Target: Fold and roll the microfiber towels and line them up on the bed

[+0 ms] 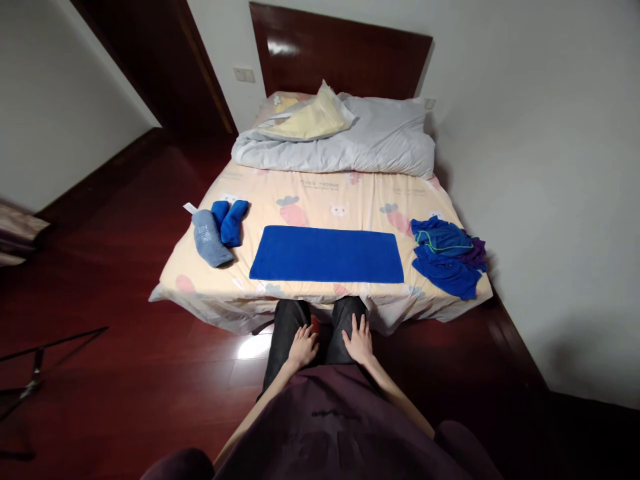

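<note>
Nearby, flat rectangular blue towel

The person is wearing a dark maroon top with small dark lettering across it, black trousers, and is showing bare forearms and hands.

Flat blue rectangular towel lies on the bed near its front edge, centre; rolled grey towel w/ two rolled blue towels touching it sit to the left, crumpled pile of blue cloths to the right. Grey folded duvet lies behind, across the head end, w/ pale yellow pillow on it. Left hand and right hand rest flat on the thighs, just before the bed's front edge.
</note>
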A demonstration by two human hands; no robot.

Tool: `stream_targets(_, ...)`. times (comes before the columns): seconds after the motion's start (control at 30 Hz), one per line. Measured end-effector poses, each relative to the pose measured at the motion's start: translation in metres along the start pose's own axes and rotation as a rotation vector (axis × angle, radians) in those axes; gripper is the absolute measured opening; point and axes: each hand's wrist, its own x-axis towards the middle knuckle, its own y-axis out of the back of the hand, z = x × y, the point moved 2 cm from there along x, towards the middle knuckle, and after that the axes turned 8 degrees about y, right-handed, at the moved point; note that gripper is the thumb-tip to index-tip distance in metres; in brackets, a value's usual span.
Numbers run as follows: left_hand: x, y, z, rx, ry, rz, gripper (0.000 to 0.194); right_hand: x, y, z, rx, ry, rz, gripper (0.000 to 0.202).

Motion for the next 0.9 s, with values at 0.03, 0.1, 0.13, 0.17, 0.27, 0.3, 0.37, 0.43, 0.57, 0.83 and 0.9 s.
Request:
stream_targets(0.03, 0.000, 0.000, 0.000, 0.003, -0.001, -0.006, 0.040, 0.000, 0.000, 0.000, -0.001, 0.002, 0.000, 0.076)
stream_targets(0.1, 0.000, -0.001, 0.001, 0.007, 0.001, -0.014, 0.041, 0.000, 0.000, 0.000, -0.003, 0.000, -0.004, 0.076)
stream_targets(0.13, 0.000, -0.001, 0.001, 0.004, 0.002, -0.014, 0.041, 0.000, 0.000, 0.001, -0.003, -0.002, -0.007, 0.076)
stream_targets(0.17, 0.000, -0.001, 0.001, -0.003, 0.001, -0.010, 0.040, 0.000, 0.000, 0.001, -0.003, -0.005, -0.010, 0.076)
stream_targets(0.27, 0.000, -0.001, 0.001, -0.039, -0.008, 0.009, 0.039, 0.001, -0.001, 0.001, -0.008, -0.008, -0.008, 0.076)
stream_targets(0.3, 0.000, 0.000, 0.000, -0.051, -0.010, 0.013, 0.039, 0.002, -0.002, 0.002, -0.011, -0.007, -0.007, 0.076)
stream_targets(0.37, 0.000, 0.000, 0.000, -0.068, -0.007, 0.011, 0.039, 0.002, -0.003, 0.002, -0.014, -0.006, -0.005, 0.076)
stream_targets(0.43, 0.000, 0.001, 0.001, -0.069, -0.003, -0.002, 0.039, 0.002, -0.003, 0.002, -0.014, -0.009, -0.006, 0.076)
stream_targets(0.57, -0.001, 0.003, 0.002, -0.055, -0.010, -0.016, 0.040, 0.002, -0.003, 0.002, -0.014, -0.009, -0.005, 0.076)
stream_targets(0.83, 0.000, 0.020, 0.009, -0.230, 0.027, -0.008, 0.034, 0.003, -0.003, 0.002, -0.028, -0.016, -0.011, 0.077)
stream_targets(0.9, 0.004, 0.027, 0.011, -0.406, 0.060, -0.014, 0.034, 0.003, -0.003, 0.001, -0.027, -0.012, -0.011, 0.077)
